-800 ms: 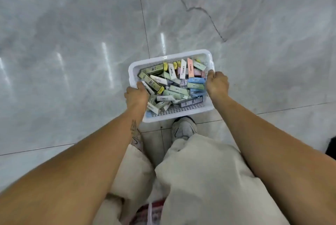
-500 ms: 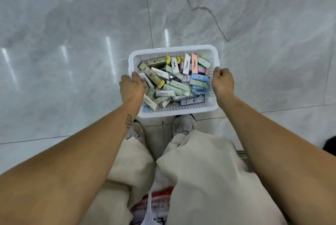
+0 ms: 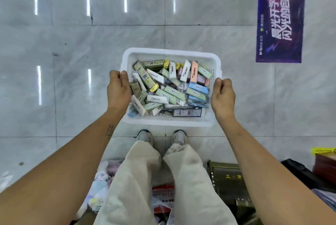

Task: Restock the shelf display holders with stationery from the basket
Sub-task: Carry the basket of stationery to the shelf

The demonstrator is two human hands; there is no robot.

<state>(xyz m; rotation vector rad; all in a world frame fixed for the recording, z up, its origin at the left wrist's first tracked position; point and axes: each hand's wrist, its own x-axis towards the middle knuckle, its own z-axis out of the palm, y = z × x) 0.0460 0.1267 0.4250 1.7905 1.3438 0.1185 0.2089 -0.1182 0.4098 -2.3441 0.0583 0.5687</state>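
Observation:
A white plastic basket (image 3: 169,52) is held level above the grey tiled floor, in front of my legs. It is filled with several small stationery boxes (image 3: 169,90) in green, white, blue, pink and peach, lying in a loose heap. My left hand (image 3: 117,91) grips the basket's left rim, thumb over the edge. My right hand (image 3: 222,95) grips the right rim the same way. No shelf or display holder is in view.
A purple floor sticker (image 3: 281,15) lies on the tiles at the upper right. Behind my feet sit plastic bags (image 3: 101,184) of goods, a dark green box (image 3: 227,179), and red and yellow items (image 3: 325,163) at the right edge.
The basket has risen with both hands and now sits level. My view has swung round so the purple sticker and the goods behind my feet show.

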